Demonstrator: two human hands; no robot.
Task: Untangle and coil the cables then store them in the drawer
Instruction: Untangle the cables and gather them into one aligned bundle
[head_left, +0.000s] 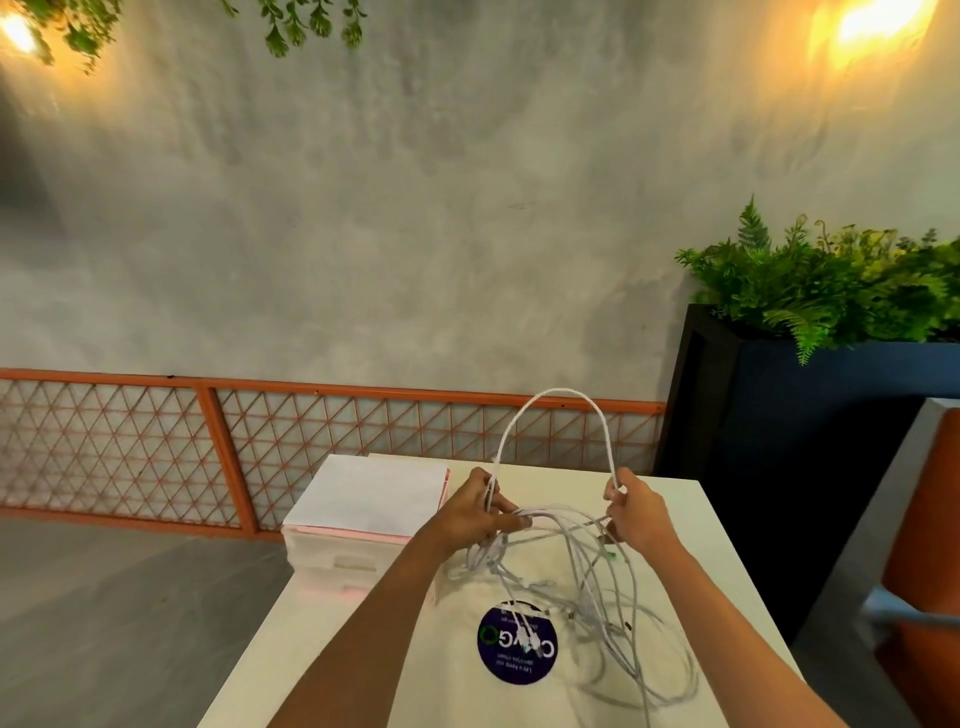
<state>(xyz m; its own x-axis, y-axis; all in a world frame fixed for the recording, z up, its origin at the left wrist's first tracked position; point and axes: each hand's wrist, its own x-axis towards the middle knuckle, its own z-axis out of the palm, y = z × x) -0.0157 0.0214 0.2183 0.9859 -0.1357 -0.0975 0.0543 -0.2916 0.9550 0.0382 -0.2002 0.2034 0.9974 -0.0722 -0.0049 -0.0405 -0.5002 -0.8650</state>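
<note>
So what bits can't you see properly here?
- Head view: how many cords are in the tangle of white cables; strands overlap.
- Head view: front of the clear plastic drawer box; the left forearm covers part.
- Head view: small words on the round dark-blue sticker; too small, cables cross it.

White cables (571, 561) – tangled, one loop raised

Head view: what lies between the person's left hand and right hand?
In the head view, a white cable loop arches from the left hand to the right hand; below it, strands of the cable tangle cross the gap.
</note>
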